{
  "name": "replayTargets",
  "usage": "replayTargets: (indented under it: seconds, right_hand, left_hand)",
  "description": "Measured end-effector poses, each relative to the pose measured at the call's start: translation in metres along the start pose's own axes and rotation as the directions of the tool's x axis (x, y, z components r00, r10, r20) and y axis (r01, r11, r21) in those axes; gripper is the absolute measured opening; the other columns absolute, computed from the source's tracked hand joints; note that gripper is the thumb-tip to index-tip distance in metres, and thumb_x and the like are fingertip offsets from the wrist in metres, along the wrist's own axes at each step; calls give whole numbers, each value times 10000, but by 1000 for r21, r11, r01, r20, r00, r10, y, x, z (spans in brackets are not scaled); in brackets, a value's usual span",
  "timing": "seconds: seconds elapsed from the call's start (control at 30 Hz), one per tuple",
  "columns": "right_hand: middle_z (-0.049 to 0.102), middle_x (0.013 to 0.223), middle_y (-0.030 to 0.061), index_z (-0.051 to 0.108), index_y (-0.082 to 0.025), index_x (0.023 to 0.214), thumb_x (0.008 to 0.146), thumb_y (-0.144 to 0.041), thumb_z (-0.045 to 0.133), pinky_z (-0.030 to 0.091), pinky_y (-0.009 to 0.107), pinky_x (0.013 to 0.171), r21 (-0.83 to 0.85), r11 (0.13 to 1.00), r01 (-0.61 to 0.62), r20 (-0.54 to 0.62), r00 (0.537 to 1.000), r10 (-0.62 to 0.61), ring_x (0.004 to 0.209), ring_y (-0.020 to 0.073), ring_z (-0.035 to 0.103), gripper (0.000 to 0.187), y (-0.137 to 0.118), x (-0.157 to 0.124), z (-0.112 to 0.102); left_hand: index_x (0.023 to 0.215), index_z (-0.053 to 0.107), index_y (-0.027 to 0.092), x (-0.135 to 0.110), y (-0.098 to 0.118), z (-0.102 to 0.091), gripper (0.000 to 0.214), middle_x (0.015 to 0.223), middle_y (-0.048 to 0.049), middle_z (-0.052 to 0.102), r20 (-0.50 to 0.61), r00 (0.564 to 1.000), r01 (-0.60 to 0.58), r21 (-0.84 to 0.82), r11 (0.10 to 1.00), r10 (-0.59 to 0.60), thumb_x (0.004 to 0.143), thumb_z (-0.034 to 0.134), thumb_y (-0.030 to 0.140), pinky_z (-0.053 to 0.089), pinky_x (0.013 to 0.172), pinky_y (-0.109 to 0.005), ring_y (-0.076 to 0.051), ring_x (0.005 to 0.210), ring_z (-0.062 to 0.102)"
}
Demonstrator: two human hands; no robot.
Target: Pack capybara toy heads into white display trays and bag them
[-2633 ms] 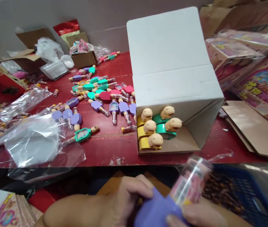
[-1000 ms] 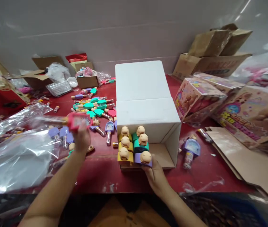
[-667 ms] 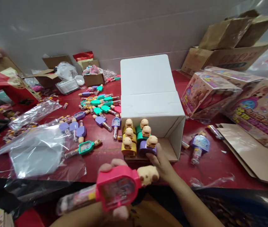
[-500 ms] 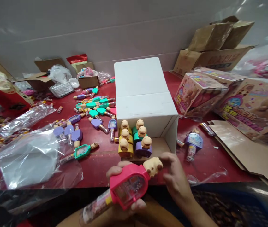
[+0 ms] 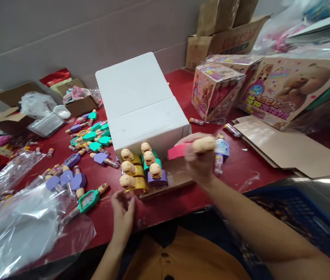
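My right hand (image 5: pixel 199 161) is closed round a pink candy toy (image 5: pixel 180 151) with a tan animal-figure top, holding it over the right side of a white cardboard box (image 5: pixel 141 126). Motion blurs the toy's top, and its candy tube is out of sight. Inside the box, yellow toys (image 5: pixel 138 183) stand in a column at the left. Beside them are green toys (image 5: pixel 152 163) and a purple toy (image 5: pixel 158 177), all with animal tops. At the box's front left corner is my left hand (image 5: pixel 123 212), its fingers loosely bent and apart, with nothing visible in it.
Green and purple toys lie left of the box, with a clear plastic bag (image 5: pixel 33 221) nearer me. To the right stand printed display boxes (image 5: pixel 215 87), a purple toy (image 5: pixel 222 149) and flat cardboard (image 5: pixel 287 146). A blue crate (image 5: pixel 307 217) sits below the table edge.
The pink toy has passed from my left hand to my right and moved up over the box. My left hand has shifted left to the box corner. The view has turned right.
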State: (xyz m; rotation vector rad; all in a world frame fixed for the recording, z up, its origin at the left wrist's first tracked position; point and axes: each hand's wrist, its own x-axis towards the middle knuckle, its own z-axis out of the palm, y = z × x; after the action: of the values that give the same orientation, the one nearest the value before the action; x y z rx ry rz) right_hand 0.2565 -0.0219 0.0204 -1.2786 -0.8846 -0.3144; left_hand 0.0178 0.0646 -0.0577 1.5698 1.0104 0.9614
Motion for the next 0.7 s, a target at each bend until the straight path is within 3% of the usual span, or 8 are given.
replayTargets:
  seconds: [0.07,0.2,0.3,0.4,0.53,0.6,0.7]
  right_hand:
    - [476,643,-19,387,-217,691,802,-311,515,428,282,592,10,999,41,85,995,-41,601,129,501,193,10,-2,15]
    - [467,643,-40,438,-214,797,783,-241,527,408,244,551,-29,995,93,222,971,-85,552,106,466,94,9,2,16]
    - [521,728,-11,438,-213,870,789,-261,513,427,249,592,-157,977,142,302,949,-90,632,124,520,120,9,4,13]
    - [531,724,7,429,-218,839,803,-356,470,433,274,597,-289,953,97,327,945,3,650,151,537,149,20,0,20]
    - [520,652,16,432,-218,784,831,-433,444,423,307,531,-308,944,122,368,930,0,570,178,522,221,30,0,29]
    - [538,665,35,456,-214,800,845,-465,450,431,333,520,-250,952,178,405,912,-64,569,198,529,255,27,3,23]
    - [575,758,70,528,-247,834,808,-520,511,453,422,589,-277,933,230,439,894,-90,674,263,558,275,21,-1,-6]
  left_hand:
    - [982,408,202,3,-4,4,360,817,9,502,148,982,115,23,993,-117,760,616,394,445,697,-267,-139,745,537]
    - [1053,378,203,-2,-7,14,406,777,11,532,269,953,120,77,990,-137,765,612,368,427,639,-261,-148,694,543]
    - [1049,400,194,-3,-11,16,404,787,2,560,261,958,94,103,990,-118,741,613,348,422,635,-265,-158,694,561]
    - [980,429,189,-1,-13,19,294,755,10,560,219,970,78,132,988,-106,754,546,335,415,627,-267,-152,659,544]
    - [923,490,171,-2,-7,27,221,804,-26,606,183,983,-1,94,996,-16,728,481,275,429,689,-282,-177,756,568]
    - [898,531,159,-2,-4,30,217,781,-34,625,151,988,-46,74,996,35,697,478,224,432,676,-282,-179,730,573]
    - [914,563,148,-8,-2,30,229,792,-44,644,155,984,-100,85,991,86,705,470,168,434,668,-271,-171,719,578]
